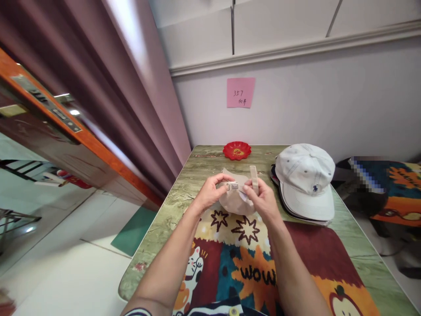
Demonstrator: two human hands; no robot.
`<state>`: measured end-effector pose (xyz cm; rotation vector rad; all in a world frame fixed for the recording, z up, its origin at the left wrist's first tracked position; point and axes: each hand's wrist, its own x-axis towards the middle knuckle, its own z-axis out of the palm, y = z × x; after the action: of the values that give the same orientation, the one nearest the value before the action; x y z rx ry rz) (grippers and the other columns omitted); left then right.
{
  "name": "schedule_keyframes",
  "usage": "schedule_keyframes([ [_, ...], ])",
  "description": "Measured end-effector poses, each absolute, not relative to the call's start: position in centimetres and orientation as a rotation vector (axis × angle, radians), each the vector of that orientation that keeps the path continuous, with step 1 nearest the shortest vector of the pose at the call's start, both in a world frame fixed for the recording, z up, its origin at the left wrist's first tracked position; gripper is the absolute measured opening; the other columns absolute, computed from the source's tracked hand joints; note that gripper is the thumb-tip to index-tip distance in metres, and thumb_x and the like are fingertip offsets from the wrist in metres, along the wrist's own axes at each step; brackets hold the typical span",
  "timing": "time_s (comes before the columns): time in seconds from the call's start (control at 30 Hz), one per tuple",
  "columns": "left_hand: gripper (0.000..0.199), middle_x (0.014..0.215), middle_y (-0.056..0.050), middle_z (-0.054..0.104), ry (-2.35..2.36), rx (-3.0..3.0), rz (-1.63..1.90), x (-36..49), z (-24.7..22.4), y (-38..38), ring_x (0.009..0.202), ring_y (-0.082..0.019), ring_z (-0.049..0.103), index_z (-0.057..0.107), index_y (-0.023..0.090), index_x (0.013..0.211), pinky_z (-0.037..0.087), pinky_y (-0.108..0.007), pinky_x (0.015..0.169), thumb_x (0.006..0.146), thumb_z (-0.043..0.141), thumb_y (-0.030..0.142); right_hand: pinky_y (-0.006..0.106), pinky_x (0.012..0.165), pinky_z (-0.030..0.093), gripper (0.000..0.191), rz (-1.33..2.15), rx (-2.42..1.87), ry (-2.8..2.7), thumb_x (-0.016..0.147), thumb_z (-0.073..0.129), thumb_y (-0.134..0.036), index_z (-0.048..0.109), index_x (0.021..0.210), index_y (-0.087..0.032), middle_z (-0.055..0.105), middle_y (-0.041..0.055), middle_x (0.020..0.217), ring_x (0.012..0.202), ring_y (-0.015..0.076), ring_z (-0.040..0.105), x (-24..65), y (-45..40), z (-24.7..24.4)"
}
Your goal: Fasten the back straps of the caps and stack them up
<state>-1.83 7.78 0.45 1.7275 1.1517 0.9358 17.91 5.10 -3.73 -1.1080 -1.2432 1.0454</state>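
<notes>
A pale beige cap (235, 205) is between my hands above the front half of the table, its back strap turned up toward me. My left hand (212, 191) pinches the side with the small metal buckle (233, 186). In my right hand (261, 197), the fingers are closed on the loose strap (253, 175), whose end points upward. The strap and the buckle are apart. A whitish tag or label (242, 195) shows near my right thumb. My fingers hide part of the cap's edge.
To the right stands a stack of caps with a white cap (305, 175) on top. A red scalloped dish (237, 150) lies at the table's back edge. A colourful printed mat (226, 263) covers the front. A pink note (240, 93) hangs on the wall; a curtain (141, 87) is left.
</notes>
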Motion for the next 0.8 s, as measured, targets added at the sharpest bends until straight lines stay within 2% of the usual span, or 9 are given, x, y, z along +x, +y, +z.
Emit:
schedule_keyframes([
  [0.23, 0.027, 0.111, -0.006, 0.074, 1.155, 1.777, 0.953, -0.5, 0.5, 7.2, 0.103, -0.021, 0.067, 0.07, 0.018, 0.109, 0.051, -0.033, 0.093, 0.084, 0.061, 0.017, 0.027, 0.062, 0.043, 0.042, 1.116, -1.184, -1.233, 0.076, 0.073, -0.056, 0.075, 0.087, -0.015, 0.066, 0.002, 0.071, 0.064, 0.0162, 0.056, 16.6, 5.8, -4.8],
  [0.4, 0.021, 0.113, -0.006, 0.071, 1.277, 2.322, 1.048, 0.0, 0.8, 6.6, 0.112, -0.025, 0.06, 0.072, 0.022, 0.105, 0.044, -0.041, 0.101, 0.083, 0.071, 0.022, 0.026, 0.053, 0.039, 0.043, 1.178, -1.138, -1.146, 0.073, 0.075, -0.057, 0.075, 0.083, -0.015, 0.06, -0.0007, 0.06, 0.054, 0.0126, 0.048, 16.7, 5.7, -4.6],
  [0.57, 0.015, 0.099, -0.006, 0.071, 1.298, 2.693, 0.982, 0.2, 0.3, 6.4, 0.096, -0.023, 0.058, 0.072, 0.021, 0.104, 0.047, -0.039, 0.089, 0.091, 0.064, 0.022, 0.025, 0.051, 0.039, 0.045, 1.164, -1.126, -1.131, 0.073, 0.075, -0.059, 0.076, 0.082, -0.015, 0.058, -0.0014, 0.057, 0.052, 0.0115, 0.047, 16.7, 5.6, -4.2],
  [0.8, 0.02, 0.101, -0.007, 0.069, 1.338, 2.693, 0.966, 0.9, 0.6, 5.8, 0.097, -0.022, 0.062, 0.071, 0.023, 0.103, 0.051, -0.033, 0.084, 0.094, 0.054, 0.017, 0.027, 0.061, 0.045, 0.043, 1.059, -1.154, -1.211, 0.075, 0.074, -0.058, 0.075, 0.083, -0.015, 0.068, 0.0027, 0.07, 0.063, 0.0164, 0.057, 16.6, 5.4, -3.8],
])
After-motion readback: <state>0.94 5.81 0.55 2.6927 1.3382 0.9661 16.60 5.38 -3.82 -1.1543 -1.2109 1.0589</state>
